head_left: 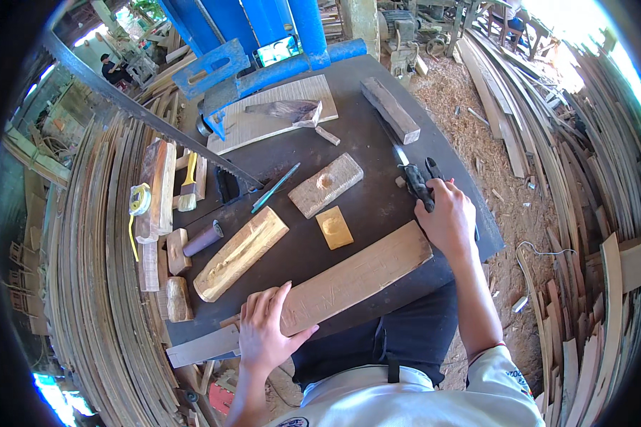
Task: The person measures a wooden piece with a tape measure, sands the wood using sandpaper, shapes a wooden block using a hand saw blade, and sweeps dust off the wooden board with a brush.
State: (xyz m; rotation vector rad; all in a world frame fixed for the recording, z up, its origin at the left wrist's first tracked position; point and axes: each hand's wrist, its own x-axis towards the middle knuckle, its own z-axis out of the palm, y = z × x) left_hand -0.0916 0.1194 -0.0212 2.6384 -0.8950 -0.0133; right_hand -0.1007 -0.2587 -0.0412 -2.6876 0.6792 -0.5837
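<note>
A long wooden board (356,277) with faint marks cut or drawn on its face lies at the near edge of the dark table. Across its left end rests my left hand (263,331), fingers over the far edge and thumb along the near one. A flat pale strip (205,349) sticks out to the left from under that hand; its other end is hidden. On the right, my right hand (449,217) curls round the black handle of a knife-like tool (414,181), its blade pointing away. Another black-handled tool (433,169) lies beside it, partly covered by my fingers.
A saw blade (149,114) slants down to the table (377,192) from a blue machine (278,28). Wood blocks (326,185), yellow sandpaper (334,228), a teal pen (275,188), a brush (188,185) and a tape measure (140,200) lie about. Planks are stacked both sides.
</note>
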